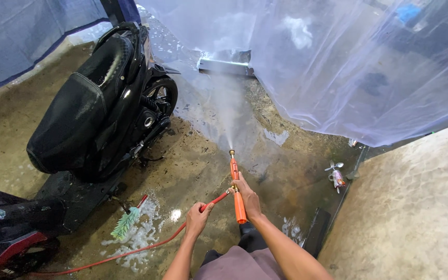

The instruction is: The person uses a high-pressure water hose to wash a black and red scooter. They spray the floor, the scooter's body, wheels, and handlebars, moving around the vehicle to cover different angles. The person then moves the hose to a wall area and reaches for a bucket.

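An orange spray wand (236,191) is grasped by the right hand (247,197), its brass tip spraying ahead toward a clear plastic sheet (338,67). A red hose (146,248) is clenched in the left hand (197,218), just beside the right. Left of both hands a black scooter (94,109) is parked; open wet floor (203,150) is left between. A raised concrete edge (348,192) is seen to the right.

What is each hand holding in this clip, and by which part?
The right hand grips the orange spray wand around its middle, nozzle pointing away. The left hand grips the red hose just behind the wand.
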